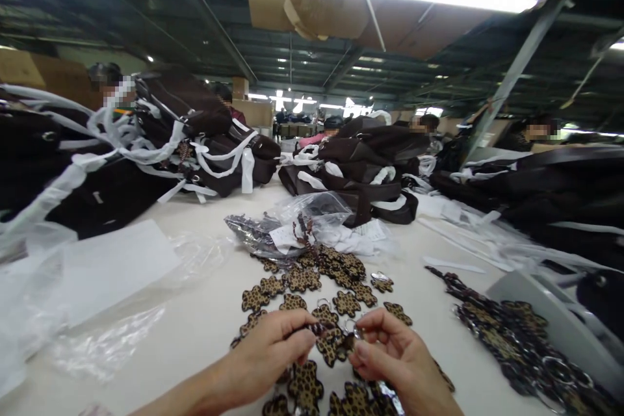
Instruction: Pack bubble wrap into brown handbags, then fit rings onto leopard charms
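My left hand (263, 354) pinches a dark brown braided cord (319, 328) between thumb and fingers. Opposite it, my right hand (402, 361) closes its fingertips on a silver metal ring (353, 327). A leopard-print flower-shaped charm (333, 344) sits between the hands; whether it is joined to the ring or cord I cannot tell. Around and below the hands lie many similar leopard-print charms (305, 387), spread on the white table (195, 338). Beyond them a clear plastic bag (258, 234) of dark pieces lies beside crumpled plastic and paper.
To the right, charms with cords and rings (511, 344) are heaped by a grey tray (550, 299). Dark bags with white-wrapped straps (209, 123) are piled across the back and both sides. A white sheet (121, 266) and clear plastic lie left. People are behind the piles.
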`<state>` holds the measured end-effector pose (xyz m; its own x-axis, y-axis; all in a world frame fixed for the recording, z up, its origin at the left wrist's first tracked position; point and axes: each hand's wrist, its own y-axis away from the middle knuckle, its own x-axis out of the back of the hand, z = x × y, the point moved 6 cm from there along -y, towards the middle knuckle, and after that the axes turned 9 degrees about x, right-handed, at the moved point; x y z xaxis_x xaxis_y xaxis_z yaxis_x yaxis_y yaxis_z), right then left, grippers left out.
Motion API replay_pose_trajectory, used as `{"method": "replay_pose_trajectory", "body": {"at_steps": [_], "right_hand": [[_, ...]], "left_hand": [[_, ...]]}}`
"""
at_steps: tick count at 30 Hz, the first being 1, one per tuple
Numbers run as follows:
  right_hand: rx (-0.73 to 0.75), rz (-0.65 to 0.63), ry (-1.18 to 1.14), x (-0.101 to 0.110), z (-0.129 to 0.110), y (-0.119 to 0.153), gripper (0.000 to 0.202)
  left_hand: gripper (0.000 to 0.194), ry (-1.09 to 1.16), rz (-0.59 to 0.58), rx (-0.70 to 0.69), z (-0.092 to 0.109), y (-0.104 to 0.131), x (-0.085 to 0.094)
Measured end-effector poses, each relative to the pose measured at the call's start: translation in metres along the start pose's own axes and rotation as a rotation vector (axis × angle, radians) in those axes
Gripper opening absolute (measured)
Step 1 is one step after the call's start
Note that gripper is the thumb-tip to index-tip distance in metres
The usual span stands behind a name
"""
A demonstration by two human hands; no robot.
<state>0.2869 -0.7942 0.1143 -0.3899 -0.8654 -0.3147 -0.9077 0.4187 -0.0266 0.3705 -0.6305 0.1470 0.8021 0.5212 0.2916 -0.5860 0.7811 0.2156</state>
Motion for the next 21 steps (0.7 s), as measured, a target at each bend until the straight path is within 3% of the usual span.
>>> {"method": "replay_pose_trajectory", "body": {"at_steps": [4, 8, 13, 21], "right_hand": [[0.022, 0.008, 0.001, -0.003, -0.003, 0.0, 0.049], [0.047, 0.046, 0.036, -0.003, -0.005, 0.0, 0.051], [0.031, 0.06, 0.047, -0.002, -0.001, 0.0, 0.053], [-0.003, 0.057, 0.023, -0.001, 0.005, -0.002, 0.057]], "left_hand": [[0.028, -0.009, 0.012, 0.003, 0.009, -0.012, -0.015], [0.029, -0.176, 0.047, -0.111, 0.019, -0.013, -0.024], [0.027, -0.312, 0.194, -0.203, 0.017, -0.014, -0.028], [0.015, -0.283, 0.264, -0.221, 0.011, -0.017, -0.027]]}}
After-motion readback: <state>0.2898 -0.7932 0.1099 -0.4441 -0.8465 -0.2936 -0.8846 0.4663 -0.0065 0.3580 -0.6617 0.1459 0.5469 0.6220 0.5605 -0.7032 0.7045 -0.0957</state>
